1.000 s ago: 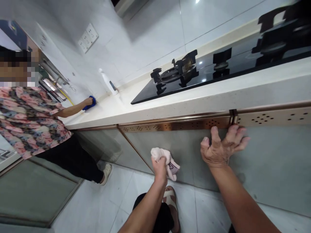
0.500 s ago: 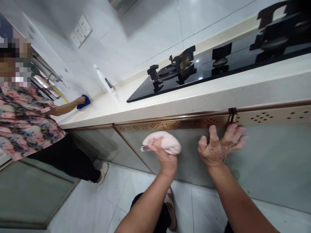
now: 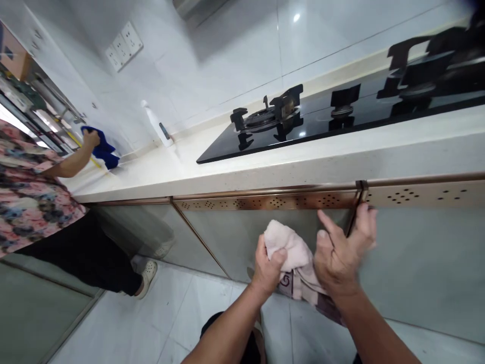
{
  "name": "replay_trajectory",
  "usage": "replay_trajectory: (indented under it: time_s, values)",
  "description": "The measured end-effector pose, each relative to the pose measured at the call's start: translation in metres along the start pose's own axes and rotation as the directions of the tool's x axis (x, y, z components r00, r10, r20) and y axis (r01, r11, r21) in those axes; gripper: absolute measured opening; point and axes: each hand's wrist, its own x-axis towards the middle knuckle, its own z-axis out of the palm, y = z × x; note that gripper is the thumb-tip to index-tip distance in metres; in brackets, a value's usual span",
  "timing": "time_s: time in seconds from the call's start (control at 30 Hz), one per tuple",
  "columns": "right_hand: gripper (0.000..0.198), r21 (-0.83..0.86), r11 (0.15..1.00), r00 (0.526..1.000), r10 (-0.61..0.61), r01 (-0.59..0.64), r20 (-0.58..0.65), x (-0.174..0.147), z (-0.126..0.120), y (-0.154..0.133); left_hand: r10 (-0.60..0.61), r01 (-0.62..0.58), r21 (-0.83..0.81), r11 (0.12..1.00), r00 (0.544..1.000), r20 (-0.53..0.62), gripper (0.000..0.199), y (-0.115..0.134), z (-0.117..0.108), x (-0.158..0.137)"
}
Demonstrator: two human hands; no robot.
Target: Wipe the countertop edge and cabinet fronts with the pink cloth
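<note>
My left hand [image 3: 268, 268] is closed on a pale pink towel [image 3: 290, 247], with its thumb on top of the cloth. A loose part of the towel with a dark printed band hangs down towards the right, partly behind my right hand [image 3: 341, 258]. That hand has its fingers apart, close to the perforated copper-coloured trim [image 3: 278, 202] of the cabinet. I cannot tell whether its fingertips touch the trim or whether its palm touches the towel. Behind both hands is the greenish cabinet door [image 3: 235, 235].
Above the cabinets runs a white countertop [image 3: 166, 174] with a black gas hob [image 3: 250, 139] and a white upright device [image 3: 161, 126]. At the left a co-worker [image 3: 34, 202] in a floral top holds a blue cloth [image 3: 104, 149].
The towel has opened from a folded bundle and now hangs down to the right. My right hand has dropped slightly. The co-worker has lifted the blue cloth off the counter, leftward.
</note>
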Motion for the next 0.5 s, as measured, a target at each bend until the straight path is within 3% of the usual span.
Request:
replay_trajectory:
  time_s: [0.07, 0.13, 0.23, 0.3, 0.4, 0.5]
  values:
    - [0.037, 0.097, 0.995, 0.999, -0.025, 0.023, 0.023, -0.003, -0.013, -0.004, -0.050, 0.048, -0.060, 0.997, 0.998, -0.036, 0.060, -0.008, -0.004, 0.000]
    - [0.036, 0.213, 0.976, 0.989, -0.067, 0.038, 0.128, -0.014, -0.020, -0.006, -0.073, 0.070, -0.113, 0.991, 0.997, -0.028, 0.061, -0.013, -0.006, -0.001]
    - [0.047, 0.336, 0.941, 0.895, -0.181, 0.037, 0.407, -0.038, -0.019, -0.011, -0.088, 0.095, -0.181, 0.979, 0.995, 0.047, 0.063, -0.015, -0.008, -0.002]
    - [0.067, 0.353, 0.935, 0.833, -0.214, 0.024, 0.510, -0.053, -0.013, -0.015, -0.120, 0.125, -0.221, 0.967, 0.992, 0.036, 0.061, -0.014, -0.010, -0.002]
    - [0.081, 0.332, 0.937, 0.804, -0.111, -0.112, 0.584, -0.062, -0.005, -0.017, -0.138, 0.136, -0.197, 0.971, 0.990, 0.005, 0.058, -0.012, -0.016, -0.001]
    - [0.074, 0.259, 0.891, 0.770, 0.141, -0.373, 0.622, -0.057, -0.009, -0.014, -0.039, 0.042, -0.027, 0.999, 0.995, 0.096, 0.053, -0.006, -0.023, -0.001]
